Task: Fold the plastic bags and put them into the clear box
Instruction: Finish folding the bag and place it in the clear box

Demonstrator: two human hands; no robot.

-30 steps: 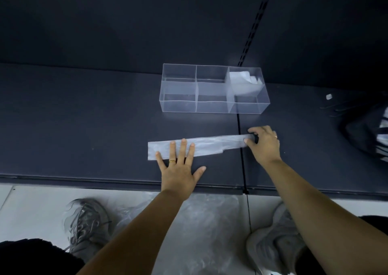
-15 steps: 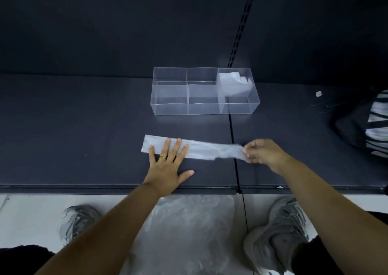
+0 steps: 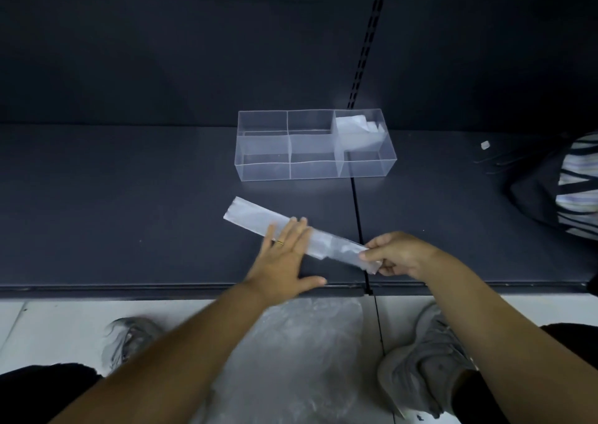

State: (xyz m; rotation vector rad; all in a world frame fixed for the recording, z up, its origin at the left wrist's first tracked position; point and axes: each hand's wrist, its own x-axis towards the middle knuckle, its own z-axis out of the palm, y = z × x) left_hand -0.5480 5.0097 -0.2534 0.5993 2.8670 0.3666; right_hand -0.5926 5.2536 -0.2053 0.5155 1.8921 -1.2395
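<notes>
A plastic bag folded into a long narrow strip [image 3: 255, 217] lies slanted on the dark shelf [image 3: 129, 197], its left end farther from me. My left hand [image 3: 284, 252] presses flat on the strip's middle with straight fingers. My right hand [image 3: 398, 255] pinches the strip's right end near the shelf's front edge. Behind the strip stands the clear box [image 3: 265, 171] with several compartments. A folded bag [image 3: 351, 126] sits in its back right compartment.
Loose plastic bags [image 3: 301, 352] lie on the white floor below the shelf, between my two grey shoes [image 3: 424, 368]. A dark bag with striped cloth [image 3: 576, 184] rests at the shelf's right. A small white scrap [image 3: 485, 145] lies near it.
The strip has turned: my right hand drew its right end toward me and the front edge. My left hand shifted right along the strip, still pressing it.
</notes>
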